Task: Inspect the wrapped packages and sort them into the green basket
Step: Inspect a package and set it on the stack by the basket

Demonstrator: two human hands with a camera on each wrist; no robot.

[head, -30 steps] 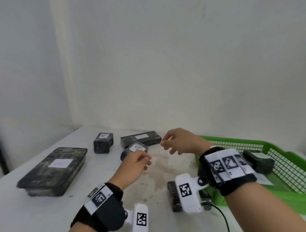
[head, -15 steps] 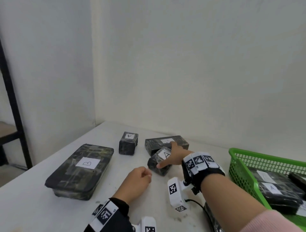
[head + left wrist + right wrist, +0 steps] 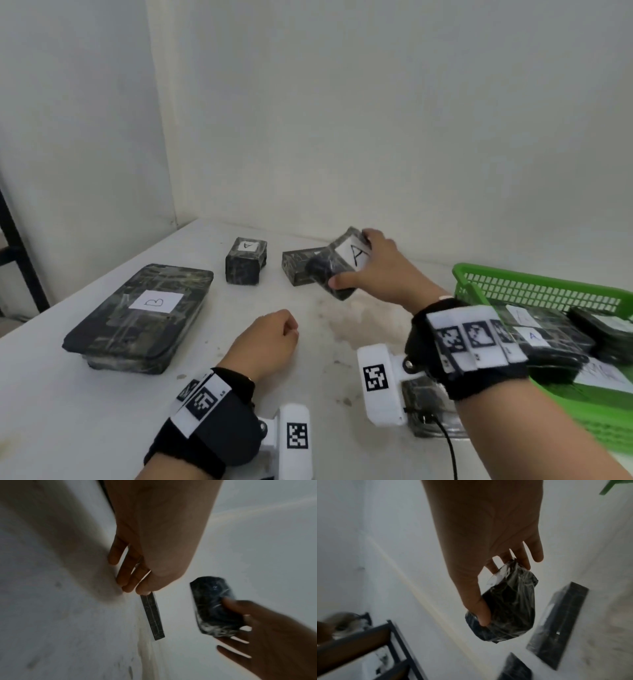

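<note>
Both hands are over the white bench (image 3: 102, 411). The right hand (image 3: 380, 270) holds a small wrapped pack (image 3: 337, 265) up off the bench, thumb on one side and fingers on the other. The pack is tilted and shows a white tag with the letter A. The left hand (image 3: 265, 337) is low in the middle of the frame, curled loosely and holding nothing. At the right edge sits the green basket (image 3: 534, 287) with wrapped packs inside. At the left lies a big flat pack (image 3: 144, 313) marked B. Behind are a small box (image 3: 246, 260) marked A and a long pack (image 3: 297, 266).
</note>
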